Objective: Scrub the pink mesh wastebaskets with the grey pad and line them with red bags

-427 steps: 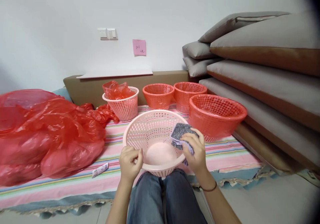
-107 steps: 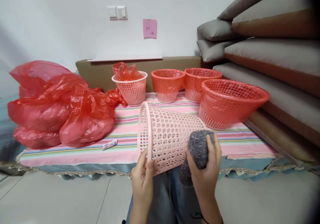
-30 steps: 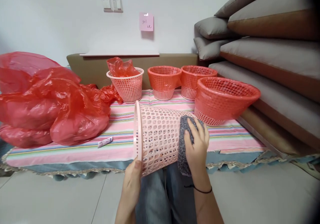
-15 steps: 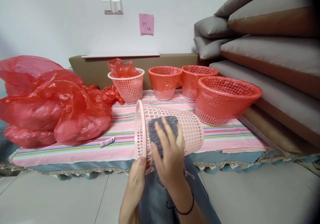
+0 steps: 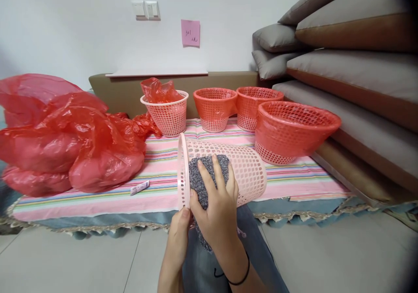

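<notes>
A pale pink plastic basket [image 5: 248, 171] with a lattice of holes lies on its side, its open rim to the left. My left hand [image 5: 178, 234] is closed on the lower part of that rim, thumb outside; its other fingers are mostly hidden. With fingers spread, my right hand [image 5: 217, 197] holds a fuzzy grey cloth [image 5: 200, 175] pressed against the basket's outer wall near the rim. The cloth's lower end hangs beneath the hand.
Behind stand a pink basket [image 5: 170, 116] with a crumpled red bag inside and three baskets [image 5: 215, 106] covered in red plastic. Red bags [image 5: 75, 145] lie left, near a small white packet [image 5: 139, 187]. Stacked cushions [image 5: 352, 66] rise right. A striped cloth [image 5: 156, 164] covers the low surface.
My right hand and the grey cloth have shifted slightly left and down along the basket wall, closer to the rim. My left hand keeps its hold on the rim.
</notes>
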The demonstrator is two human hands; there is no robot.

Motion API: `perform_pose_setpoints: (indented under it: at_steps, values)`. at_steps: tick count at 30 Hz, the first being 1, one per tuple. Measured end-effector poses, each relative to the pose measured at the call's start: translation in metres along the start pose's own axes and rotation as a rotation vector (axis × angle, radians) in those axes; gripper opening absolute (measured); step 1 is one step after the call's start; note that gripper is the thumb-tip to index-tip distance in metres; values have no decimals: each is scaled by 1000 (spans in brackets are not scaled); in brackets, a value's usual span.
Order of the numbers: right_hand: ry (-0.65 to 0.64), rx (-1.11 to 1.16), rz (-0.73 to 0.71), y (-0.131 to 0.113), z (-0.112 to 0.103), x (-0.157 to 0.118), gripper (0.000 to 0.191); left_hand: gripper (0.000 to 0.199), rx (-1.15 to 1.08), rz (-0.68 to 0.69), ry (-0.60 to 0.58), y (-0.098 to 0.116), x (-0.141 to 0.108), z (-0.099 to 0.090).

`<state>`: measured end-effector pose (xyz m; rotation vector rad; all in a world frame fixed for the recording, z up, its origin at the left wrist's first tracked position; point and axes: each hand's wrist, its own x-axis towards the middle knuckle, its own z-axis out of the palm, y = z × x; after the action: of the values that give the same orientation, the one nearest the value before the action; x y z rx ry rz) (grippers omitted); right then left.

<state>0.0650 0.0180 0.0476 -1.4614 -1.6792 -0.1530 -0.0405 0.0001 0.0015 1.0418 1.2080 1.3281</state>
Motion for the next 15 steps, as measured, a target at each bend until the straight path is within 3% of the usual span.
perform_pose_setpoints:
  at_steps: [11, 15]
  values:
    - [53, 71, -18, 6, 7, -9, 55, 58, 67, 47, -42, -1, 1, 0]
    - [121, 44, 38, 24, 7, -8, 52, 66, 85, 46, -63, -8, 3, -12]
